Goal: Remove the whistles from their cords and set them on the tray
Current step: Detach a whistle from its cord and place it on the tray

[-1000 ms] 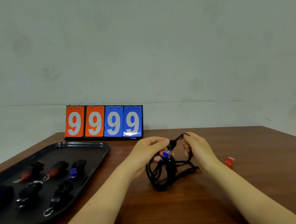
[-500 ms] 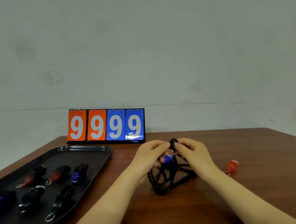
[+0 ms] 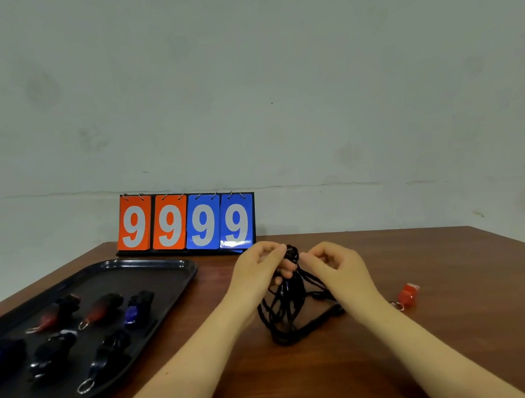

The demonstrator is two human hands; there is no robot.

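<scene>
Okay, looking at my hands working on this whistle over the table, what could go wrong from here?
1. Both hands, left and right, pinch the whistle above a tangle of cords; a tug may tighten the snarl rather than free it.
2. The red whistle lies on the table beside the right forearm and could get knocked away.
3. If the whistle slips, it may drop into the cords.

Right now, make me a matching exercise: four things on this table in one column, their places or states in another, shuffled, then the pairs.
Things
1. red whistle
2. black tray
3. scoreboard
4. cords

Places or states
A. bunched on the table, gathered up between left hand and right hand
B. stands at the table's far edge, shows 9999
C. lies alone on the table beside the right forearm
D. at the left, holds several whistles

Pairs: 1-C, 2-D, 3-B, 4-A
</scene>
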